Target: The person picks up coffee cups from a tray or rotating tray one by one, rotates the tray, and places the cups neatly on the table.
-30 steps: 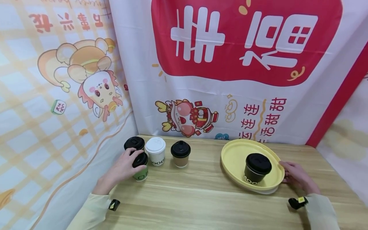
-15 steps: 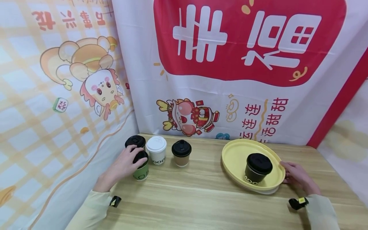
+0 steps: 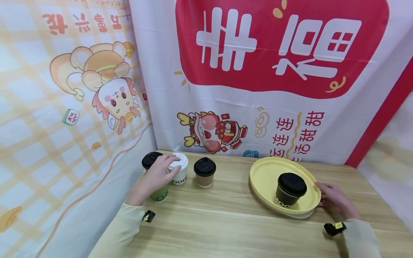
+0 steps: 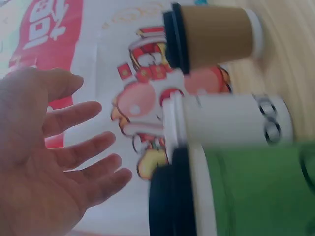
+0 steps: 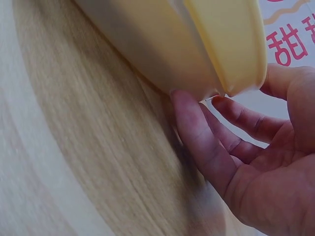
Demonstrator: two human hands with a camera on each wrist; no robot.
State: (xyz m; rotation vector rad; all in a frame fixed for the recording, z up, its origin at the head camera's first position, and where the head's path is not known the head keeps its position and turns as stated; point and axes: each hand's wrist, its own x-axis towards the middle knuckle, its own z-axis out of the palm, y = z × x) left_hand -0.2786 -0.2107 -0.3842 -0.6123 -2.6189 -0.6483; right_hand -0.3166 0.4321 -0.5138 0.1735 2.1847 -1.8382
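Observation:
My left hand (image 3: 156,175) hovers over the cups at the left, its fingers spread above the lid of a white paper cup (image 3: 180,178). In the left wrist view the fingers (image 4: 88,115) hold nothing and lie apart from the lids. Below that hand stands a green paper cup (image 3: 160,195), its lid hidden in the head view but black in the left wrist view. Over at the right, my right hand (image 3: 337,200) holds the rim of a round yellow tray (image 3: 262,179). On the tray sits a dark paper cup (image 3: 287,196) with a black lid.
Behind the green cup is another black-lidded cup (image 3: 150,159), partly hidden by the hand. A brown cup (image 3: 204,178) with a black lid stands right of the white one. A pale rounded edge (image 3: 301,215) shows under the tray. Printed cloths (image 3: 167,118) bound the wooden table (image 3: 226,229).
My left hand has left the green cup's lid and moved right and slightly up, over the white cup. The right hand, tray and dark cup stay as they were.

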